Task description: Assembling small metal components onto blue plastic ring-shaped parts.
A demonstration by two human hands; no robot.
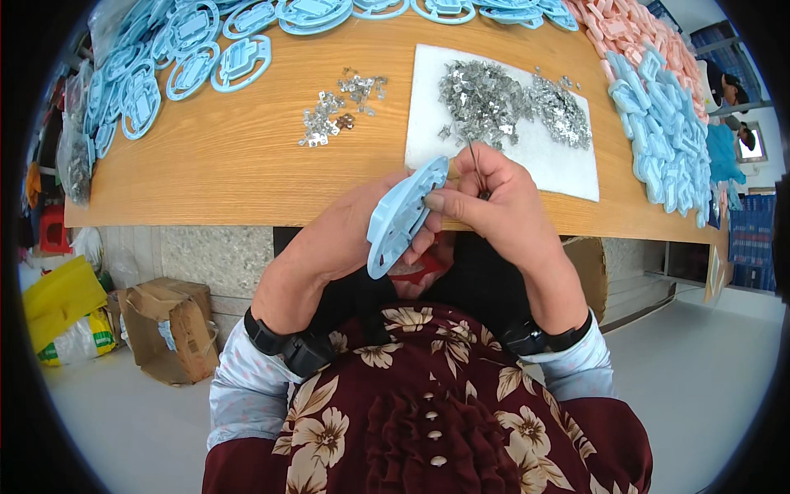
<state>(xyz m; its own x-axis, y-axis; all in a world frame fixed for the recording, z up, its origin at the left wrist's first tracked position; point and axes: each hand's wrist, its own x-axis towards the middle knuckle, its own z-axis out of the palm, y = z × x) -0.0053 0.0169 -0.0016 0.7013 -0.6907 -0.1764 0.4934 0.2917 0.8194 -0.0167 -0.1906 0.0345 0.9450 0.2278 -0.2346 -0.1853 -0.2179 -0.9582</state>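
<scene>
My left hand (pixel 341 239) holds a light blue oval plastic part (pixel 401 216) on edge, just in front of the near edge of the wooden table (pixel 239 156). My right hand (pixel 494 202) grips thin metal tweezers (pixel 476 167) and its fingertips press against the face of the blue part. A white foam pad (pixel 559 160) lies on the table just beyond my hands, heaped with small shiny metal clips (pixel 510 103).
A smaller scatter of metal clips (pixel 337 107) lies on the bare wood. Blue plastic ring parts (pixel 197 58) crowd the far left and back; blue pieces (pixel 666 140) and pink pieces (pixel 634 33) pile at the right. Cardboard boxes (pixel 169 325) and a yellow bag (pixel 62 300) sit on the floor.
</scene>
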